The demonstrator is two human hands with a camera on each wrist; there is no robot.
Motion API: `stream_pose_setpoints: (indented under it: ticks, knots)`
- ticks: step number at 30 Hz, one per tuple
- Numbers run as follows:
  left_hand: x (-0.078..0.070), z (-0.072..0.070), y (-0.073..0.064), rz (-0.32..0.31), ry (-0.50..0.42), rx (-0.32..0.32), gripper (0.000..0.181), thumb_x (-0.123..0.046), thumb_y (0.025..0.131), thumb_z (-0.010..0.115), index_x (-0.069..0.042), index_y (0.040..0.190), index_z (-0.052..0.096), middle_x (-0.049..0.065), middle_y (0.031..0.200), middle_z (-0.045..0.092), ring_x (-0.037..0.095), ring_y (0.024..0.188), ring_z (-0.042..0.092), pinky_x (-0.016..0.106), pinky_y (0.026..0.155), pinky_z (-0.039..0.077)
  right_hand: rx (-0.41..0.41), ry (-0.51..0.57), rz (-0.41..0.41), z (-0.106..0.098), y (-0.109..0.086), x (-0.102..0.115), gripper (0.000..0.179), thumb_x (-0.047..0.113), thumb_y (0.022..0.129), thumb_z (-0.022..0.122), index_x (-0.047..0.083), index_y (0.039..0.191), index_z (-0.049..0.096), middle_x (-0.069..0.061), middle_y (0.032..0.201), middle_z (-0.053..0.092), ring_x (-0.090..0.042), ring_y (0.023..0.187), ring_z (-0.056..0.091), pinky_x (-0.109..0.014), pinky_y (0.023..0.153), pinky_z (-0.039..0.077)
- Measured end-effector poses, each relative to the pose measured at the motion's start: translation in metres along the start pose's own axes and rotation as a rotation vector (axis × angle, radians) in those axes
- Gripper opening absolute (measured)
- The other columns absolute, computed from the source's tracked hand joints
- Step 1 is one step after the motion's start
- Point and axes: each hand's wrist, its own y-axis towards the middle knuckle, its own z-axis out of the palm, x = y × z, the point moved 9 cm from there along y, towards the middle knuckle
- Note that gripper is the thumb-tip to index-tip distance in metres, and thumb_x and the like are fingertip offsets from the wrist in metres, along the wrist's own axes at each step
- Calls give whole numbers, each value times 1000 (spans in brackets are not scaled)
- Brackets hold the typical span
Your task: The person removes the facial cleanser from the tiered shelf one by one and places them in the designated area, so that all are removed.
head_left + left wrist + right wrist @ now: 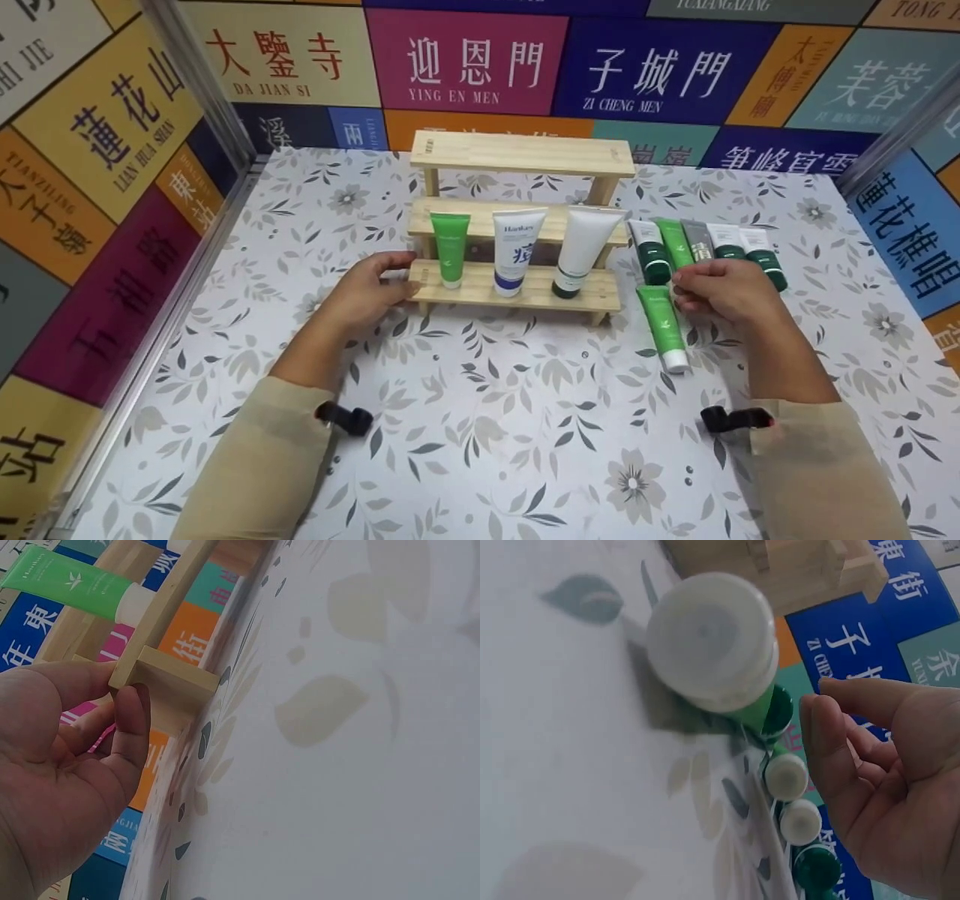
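"Starting big, we've got the white tabletop printed with grey leaves (465, 420), and on it the three-tiered pale wooden rack (521, 154). How's our hold?"

"Clamped! Our left hand (371, 289) pinches the left end of the lowest tier. We'd judge that wood stiff and fairly light, so an end pinch should steady it, but a jolt could topple what stands there."

"Meaning the big white tube with a dark green cap (592, 236), the white tube with a blue cap (517, 240) and the small upright green tube (450, 244), all balanced on their caps. And over right?"

"Our right hand (727, 289) is in close, nothing visible between its fingertips! Just beside them lies the loose green squeeze tube with a white cap (661, 319), in front of the row of five lying tubes. Touching? We can't tell."

"How would we take it?"

"Gently! Probably light, smooth, a bit slippery, soft in the belly. We'd favour the flat crimped end, or, smallest and firmest of all, its white cap (676, 360)."
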Motion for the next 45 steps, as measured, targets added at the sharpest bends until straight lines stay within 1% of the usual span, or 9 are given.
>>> stream_pose_setpoints:
  ticks: [4,9,13,18,23,27,34,39,45]
  knots:
    - [0,0,0,-10,0,-1,62,-13,100,70,-10,158,50,7,157,55,19,101,71,31,79,62,-10,100,-125,8,-10,20,31,25,97,81,6,120,72,8,85,78,-6,76,75,-23,73,65]
    - [1,0,-1,-5,-25,-3,61,-10,100,69,-9,157,51,9,158,54,18,96,69,29,76,60,-14,259,-258,23,-26,44,28,19,94,85,3,115,75,3,88,78,-12,77,75,-24,71,66]
    - [1,0,0,-3,-21,-6,60,-11,100,70,-9,156,51,9,157,55,19,99,69,29,78,61,-14,312,-368,38,-39,63,26,19,93,85,4,112,75,0,91,78,-13,81,76,-26,74,67]
    - [1,0,1,6,-7,-6,60,-12,100,70,-9,156,52,9,158,55,19,103,70,29,80,62,29,325,-493,56,-56,85,37,18,96,82,-5,121,70,0,100,80,-12,90,79,-25,79,66]
    - [1,0,1,9,-16,-5,60,-11,99,70,-8,156,52,10,158,55,18,100,70,29,78,62,38,310,-510,67,-61,96,38,22,96,81,2,126,70,1,112,79,-11,101,79,-23,85,65]
    - [1,0,1,-2,-35,-4,61,-11,100,71,-9,157,51,9,156,56,19,95,71,29,75,61,63,334,-513,75,-60,102,40,18,96,81,1,130,68,0,115,78,-12,104,78,-23,88,65]
    - [3,0,-1,-26,-62,0,62,-11,100,71,-11,158,50,7,156,55,20,90,70,27,69,59,87,357,-546,89,-62,113,27,2,94,80,13,117,73,6,111,78,-10,105,74,-22,90,63]
    - [0,-2,0,0,1,-15,60,-13,100,70,-10,157,52,8,158,55,17,96,70,28,76,61,79,338,-586,96,-63,120,29,3,93,81,10,120,73,6,114,78,-13,111,73,-22,94,62]
    - [1,-2,0,2,16,-14,59,-13,100,70,-10,157,52,7,159,54,19,107,70,30,82,63,43,279,-573,100,-61,118,31,9,94,83,10,123,72,7,116,77,-14,115,71,-22,95,62]
